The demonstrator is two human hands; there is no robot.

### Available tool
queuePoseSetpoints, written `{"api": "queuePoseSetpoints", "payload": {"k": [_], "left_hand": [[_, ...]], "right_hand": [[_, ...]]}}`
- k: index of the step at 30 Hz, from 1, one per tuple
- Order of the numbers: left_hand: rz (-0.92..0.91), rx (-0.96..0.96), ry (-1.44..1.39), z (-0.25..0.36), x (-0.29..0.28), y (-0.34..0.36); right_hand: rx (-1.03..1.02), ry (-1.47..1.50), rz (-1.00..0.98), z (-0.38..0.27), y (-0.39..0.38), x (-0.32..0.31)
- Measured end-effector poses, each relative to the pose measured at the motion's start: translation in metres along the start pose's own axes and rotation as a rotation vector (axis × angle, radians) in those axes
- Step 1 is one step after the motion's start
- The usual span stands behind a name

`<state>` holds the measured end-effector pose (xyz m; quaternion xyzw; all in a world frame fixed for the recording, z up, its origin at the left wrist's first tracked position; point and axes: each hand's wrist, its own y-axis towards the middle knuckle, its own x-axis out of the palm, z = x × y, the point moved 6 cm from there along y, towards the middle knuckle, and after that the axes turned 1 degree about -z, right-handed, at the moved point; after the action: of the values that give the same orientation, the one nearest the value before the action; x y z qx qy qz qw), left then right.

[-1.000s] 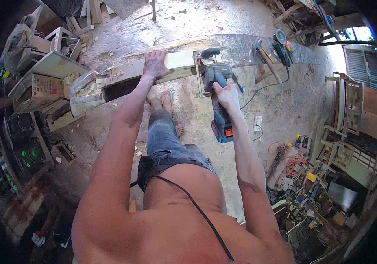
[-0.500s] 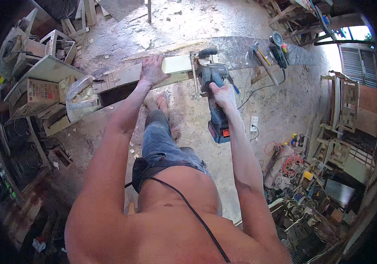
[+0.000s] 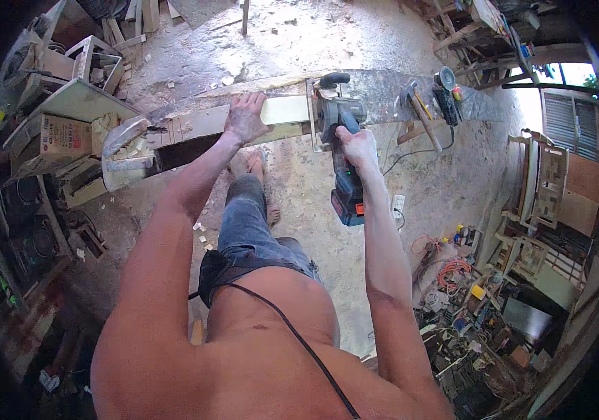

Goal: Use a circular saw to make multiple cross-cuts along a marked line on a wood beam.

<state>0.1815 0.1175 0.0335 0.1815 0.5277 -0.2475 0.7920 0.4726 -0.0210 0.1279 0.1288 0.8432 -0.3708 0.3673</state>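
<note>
A pale wooden board (image 3: 285,110) lies along a long, worn wooden bench (image 3: 191,124). My left hand (image 3: 245,117) grips it from above, fingers reaching over toward its far side. At the board's right end is a cordless circular saw (image 3: 346,183), its base plate against the wood. My right hand (image 3: 357,148) is wrapped round the saw's rear handle, with the battery hanging on the near side. The saw's body hides the blade and the cut.
Right of the saw, a hammer (image 3: 423,117) and an angle grinder (image 3: 445,94) lie on the bench. A white socket block (image 3: 398,203) sits on the floor. At left, a cardboard box (image 3: 65,136) stands among wood scraps; tools and cables (image 3: 457,269) clutter the lower right.
The saw has turned slightly in my right hand and stays at the board's right end. My left hand keeps its hold on the board. The whole view has shifted a little.
</note>
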Motion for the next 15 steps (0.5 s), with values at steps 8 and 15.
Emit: {"api": "queuePoseSetpoints", "payload": {"k": [8,15], "left_hand": [[0.022,-0.001,0.003,0.001,-0.001,-0.002],[-0.027,-0.011,-0.005,-0.002,0.004,-0.001]], "right_hand": [[-0.038,-0.008,0.040,-0.019,0.018,-0.008],[-0.063,0.045,0.070,-0.045,0.040,-0.017]]}}
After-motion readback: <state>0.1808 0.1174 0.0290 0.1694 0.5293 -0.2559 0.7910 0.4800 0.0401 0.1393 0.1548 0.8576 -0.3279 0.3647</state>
